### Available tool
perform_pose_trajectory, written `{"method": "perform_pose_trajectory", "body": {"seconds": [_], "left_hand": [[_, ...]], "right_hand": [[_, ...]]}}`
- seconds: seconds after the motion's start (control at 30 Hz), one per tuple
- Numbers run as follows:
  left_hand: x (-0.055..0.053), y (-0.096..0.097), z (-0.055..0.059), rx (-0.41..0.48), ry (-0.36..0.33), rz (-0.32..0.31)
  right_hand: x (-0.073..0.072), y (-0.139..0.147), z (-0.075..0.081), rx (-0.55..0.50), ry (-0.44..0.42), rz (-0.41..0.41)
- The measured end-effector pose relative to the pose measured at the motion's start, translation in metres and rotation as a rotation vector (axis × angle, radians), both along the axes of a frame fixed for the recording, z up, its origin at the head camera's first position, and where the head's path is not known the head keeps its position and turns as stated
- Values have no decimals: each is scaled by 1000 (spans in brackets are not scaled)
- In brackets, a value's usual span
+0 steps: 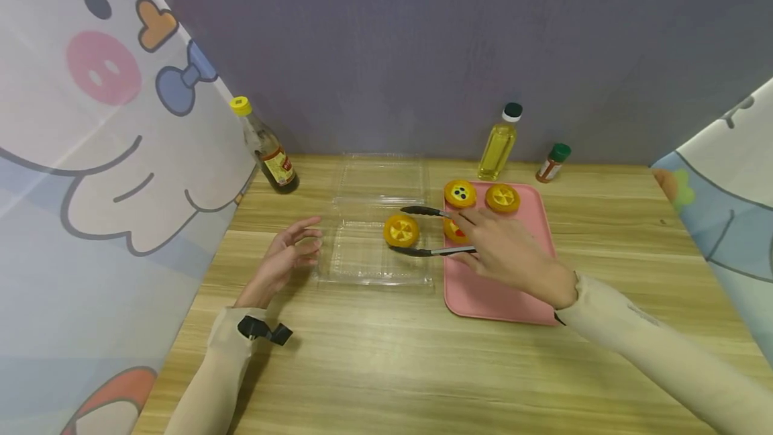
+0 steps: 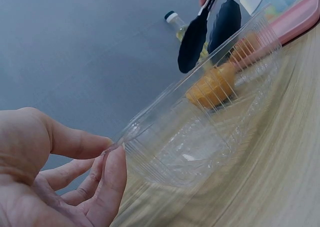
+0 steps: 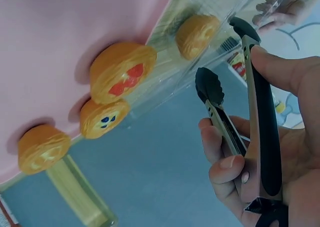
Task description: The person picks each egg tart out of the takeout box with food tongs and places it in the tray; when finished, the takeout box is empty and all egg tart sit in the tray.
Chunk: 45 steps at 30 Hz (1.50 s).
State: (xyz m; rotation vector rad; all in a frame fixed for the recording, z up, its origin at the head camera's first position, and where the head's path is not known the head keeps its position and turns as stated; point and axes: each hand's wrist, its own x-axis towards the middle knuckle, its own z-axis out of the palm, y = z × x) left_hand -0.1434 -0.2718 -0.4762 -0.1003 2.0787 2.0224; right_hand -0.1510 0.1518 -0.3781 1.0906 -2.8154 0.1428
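My left hand (image 1: 284, 257) pinches the left rim of a clear plastic clamshell box (image 1: 362, 267) between thumb and finger, plainest in the left wrist view. The box lies with its lid folded back, and an egg tart (image 1: 401, 231) with yellow fruit pieces sits inside. In my right hand (image 1: 507, 244) are black-tipped metal tongs (image 3: 263, 122). Their tips stand spread above that tart, with nothing between them. Beside the box is a pink tray (image 1: 501, 301) holding a tart with blue berries (image 3: 104, 119), one with red pieces (image 3: 123, 73) and one with yellow pieces (image 1: 502, 199).
Behind the tray stand an oil bottle (image 1: 498, 146) and a small green-capped jar (image 1: 552, 163). A dark sauce bottle (image 1: 274, 160) with a yellow cap is at the back left. A grey wall (image 1: 386, 52) closes off the wooden table's far edge.
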Motion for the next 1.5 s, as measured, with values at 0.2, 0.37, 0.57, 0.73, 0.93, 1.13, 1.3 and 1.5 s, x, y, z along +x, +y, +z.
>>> {"method": "perform_pose_trajectory", "body": {"seconds": [0.2,0.37,0.57,0.73,0.93,1.13,1.3,1.5], "left_hand": [[-1,2,1,-10,1,-1],[-1,2,1,-3,10,0],[0,2,-1,6,0,2],[0,2,0,4,0,-3],[1,2,1,-2,-1,3],[0,1,0,-3,20,-2],[1,1,-1,-1,13,-5],[1,0,-1,3,7,-2]], "right_hand": [[-3,-9,-6,18,44,22],[-5,-13,-10,18,70,13],[-5,-16,-15,18,114,15],[-5,-18,-17,13,109,5],[-2,-24,-19,-1,63,12],[0,-34,-23,-4,78,44],[1,-39,-29,-18,75,63],[2,-39,-32,-50,50,53]]}}
